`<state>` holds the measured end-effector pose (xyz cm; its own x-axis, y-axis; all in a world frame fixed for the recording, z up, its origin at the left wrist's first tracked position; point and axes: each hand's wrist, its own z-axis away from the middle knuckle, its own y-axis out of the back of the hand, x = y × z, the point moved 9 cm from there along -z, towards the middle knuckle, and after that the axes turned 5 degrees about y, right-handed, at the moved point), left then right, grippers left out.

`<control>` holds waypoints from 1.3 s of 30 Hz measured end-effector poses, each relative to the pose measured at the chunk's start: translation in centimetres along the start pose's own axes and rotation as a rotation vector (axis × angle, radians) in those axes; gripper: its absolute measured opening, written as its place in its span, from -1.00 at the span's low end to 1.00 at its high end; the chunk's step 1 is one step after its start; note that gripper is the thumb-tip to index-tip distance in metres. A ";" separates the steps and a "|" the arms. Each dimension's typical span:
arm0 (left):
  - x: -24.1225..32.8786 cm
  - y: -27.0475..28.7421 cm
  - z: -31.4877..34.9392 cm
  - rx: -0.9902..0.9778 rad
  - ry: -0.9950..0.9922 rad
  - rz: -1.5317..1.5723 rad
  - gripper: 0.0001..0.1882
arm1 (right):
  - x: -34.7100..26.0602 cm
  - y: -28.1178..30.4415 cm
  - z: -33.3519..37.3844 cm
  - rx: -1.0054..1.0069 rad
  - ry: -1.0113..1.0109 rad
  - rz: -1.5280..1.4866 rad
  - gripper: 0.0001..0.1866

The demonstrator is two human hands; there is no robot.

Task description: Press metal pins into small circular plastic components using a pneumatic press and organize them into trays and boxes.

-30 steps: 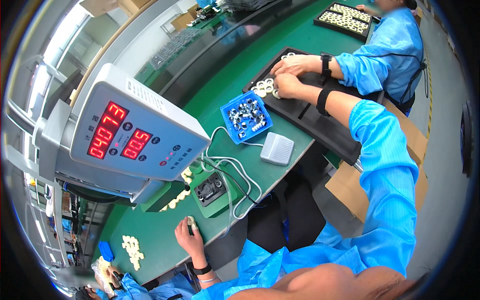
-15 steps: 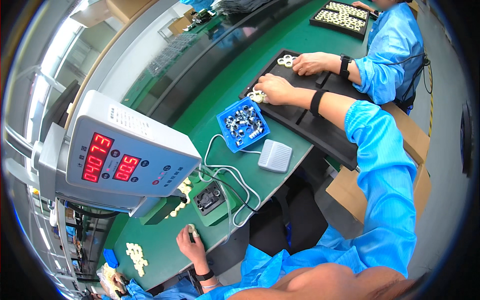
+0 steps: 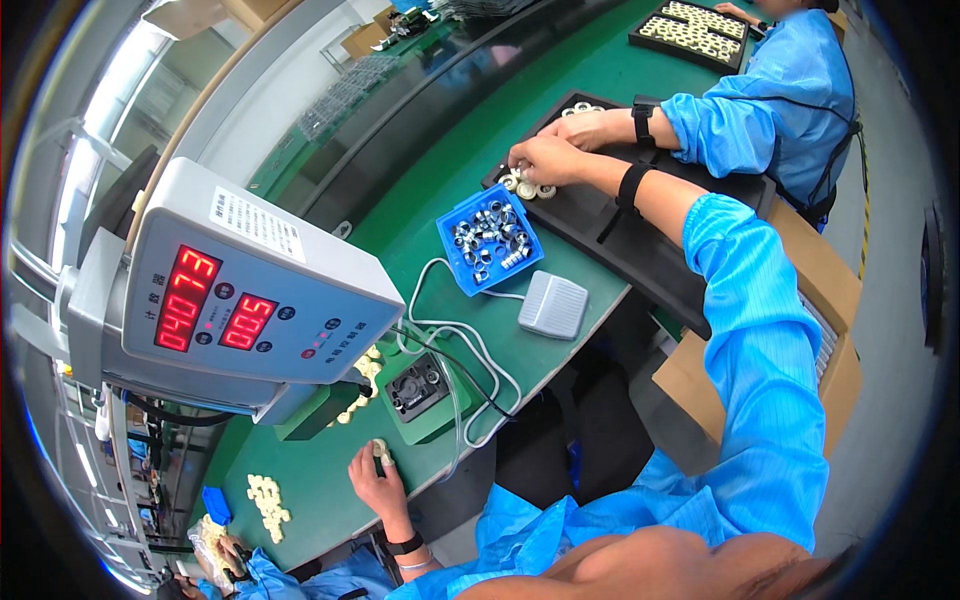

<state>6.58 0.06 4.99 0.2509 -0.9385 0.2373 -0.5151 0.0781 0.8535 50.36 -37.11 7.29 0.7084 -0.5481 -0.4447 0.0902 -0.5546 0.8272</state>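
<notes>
Cream-coloured, smooth and ring-shaped, one small part sits at the fingertips of the left hand, between thumb and index finger; these fingers are closed on it. Contact between this part and the green table cannot be determined.

The right hand is over a flat, matt black tray, fingers bent downward. Directly below these fingers lies a cluster of cream rings with round central openings. Whether the right fingers grip a ring cannot be determined. A co-worker's hand is just beside, on the far side.

Nearer the body from the right fingers is a rectangular blue plastic bin holding short, shiny metal sleeves. A light-grey, ribbed pedal is beside the bin.

To the right of the left fingers, near them, is a green fixture carrying a black block. To their left, well apart, lie loose cream pieces. Beyond them is a grey-white box-shaped counter with red digits.
</notes>
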 end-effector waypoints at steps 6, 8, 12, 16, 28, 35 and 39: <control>-0.7 0.0 0.1 0.017 -0.009 -0.015 -0.64 | -1.6 -2.1 -0.3 -0.265 0.056 0.140 -0.65; -0.9 -0.4 0.1 0.004 -0.005 0.007 -0.58 | -2.0 -2.0 0.4 -0.217 0.158 0.211 -0.66; -0.5 -0.1 -0.1 0.006 0.011 0.003 -0.64 | -2.5 -2.1 0.2 -0.091 0.208 0.272 -0.70; -0.7 -0.1 0.0 0.013 -0.007 -0.003 -0.61 | -0.6 -0.2 -0.7 0.063 0.021 0.023 -0.76; -0.8 -0.1 0.1 0.001 0.007 -0.003 -0.59 | 0.3 1.3 -1.1 0.088 0.013 -0.006 -0.76; 0.2 0.0 -0.3 -0.014 0.010 -0.003 -0.62 | 3.2 4.6 0.9 0.144 -0.118 0.178 -0.79; -0.4 0.2 0.1 -0.008 0.041 0.003 -0.61 | 1.5 3.9 1.5 0.072 -0.061 0.125 -0.75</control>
<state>6.34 0.45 5.01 0.2823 -0.9238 0.2587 -0.5093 0.0842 0.8565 50.70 -41.00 9.36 0.6670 -0.6514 -0.3617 -0.0479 -0.5219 0.8517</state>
